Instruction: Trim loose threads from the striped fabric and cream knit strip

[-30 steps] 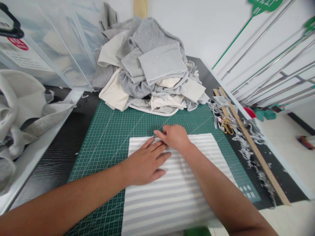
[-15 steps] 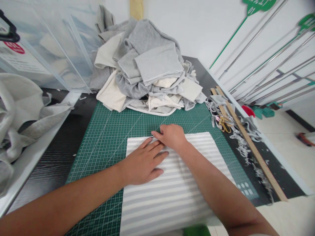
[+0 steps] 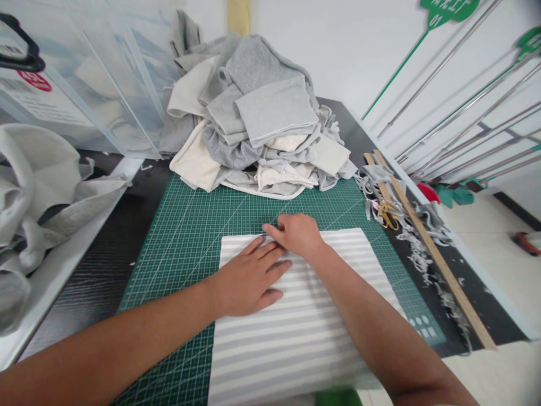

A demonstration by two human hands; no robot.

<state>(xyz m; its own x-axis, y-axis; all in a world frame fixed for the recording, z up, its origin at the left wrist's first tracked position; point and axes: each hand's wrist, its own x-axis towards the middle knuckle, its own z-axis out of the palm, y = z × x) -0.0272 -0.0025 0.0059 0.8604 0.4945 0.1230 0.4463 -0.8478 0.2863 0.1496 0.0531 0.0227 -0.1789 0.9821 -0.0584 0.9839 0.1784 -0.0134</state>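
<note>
2 hands on striped cloth (image 3: 296,332) | left fingers (image 3: 270,265) spread flat | right fingers (image 3: 274,231) pinching its far edge

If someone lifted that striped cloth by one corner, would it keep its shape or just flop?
Probably flop: the striped cloth lies thin and flat on the cutting mat. It looks light. It may slide when pushed, since the left hand presses it flat.

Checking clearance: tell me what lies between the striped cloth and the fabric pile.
Head view: only bare green mat lies between the striped cloth and the fabric pile.
</note>
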